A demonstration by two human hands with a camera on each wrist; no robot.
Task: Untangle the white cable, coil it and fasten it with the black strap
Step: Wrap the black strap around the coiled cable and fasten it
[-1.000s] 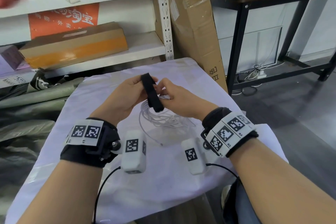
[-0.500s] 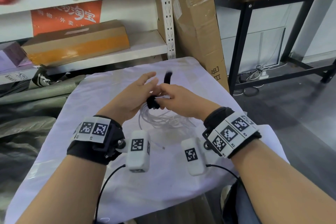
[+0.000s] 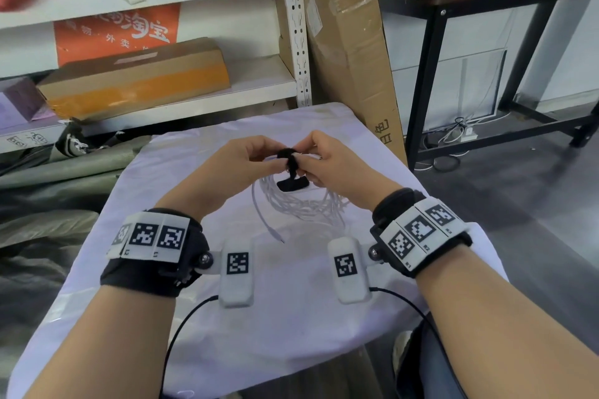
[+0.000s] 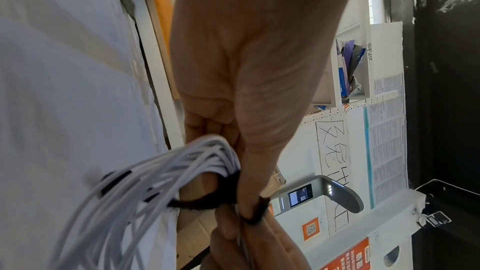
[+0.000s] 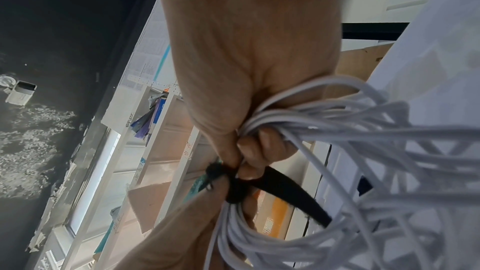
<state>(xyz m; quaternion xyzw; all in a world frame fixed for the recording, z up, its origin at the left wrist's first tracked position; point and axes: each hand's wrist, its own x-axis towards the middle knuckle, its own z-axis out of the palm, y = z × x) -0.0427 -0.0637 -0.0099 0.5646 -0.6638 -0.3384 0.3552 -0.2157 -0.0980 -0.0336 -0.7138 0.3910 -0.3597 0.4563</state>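
Above the white-covered table point(image 3: 291, 327) both hands hold up a coil of thin white cable point(image 3: 301, 204). Its loops hang below the hands, and a loose end point(image 3: 278, 236) trails over the cloth. A black strap point(image 3: 288, 157) is wound round the top of the bundle, its flat tail point(image 3: 291, 185) hanging down. My left hand point(image 3: 275, 162) pinches the strap against the bundle with its thumb point(image 4: 249, 198). My right hand point(image 3: 303, 163) curls its fingers point(image 5: 262, 145) round the cable point(image 5: 363, 130) beside the strap point(image 5: 288, 192). The strap's fastening is hidden between the fingers.
A white shelf unit with a long cardboard box point(image 3: 136, 81) stands behind the table. A tall carton point(image 3: 350, 52) leans at the table's back right corner. A black-framed desk point(image 3: 424, 84) is on the right over grey floor. Grey-green tarps point(image 3: 48, 204) lie on the left.
The strap, held long and upright above the coil a second ago, is now wound round the bundle with a short tail hanging. My left fingers spread briefly, then closed again.
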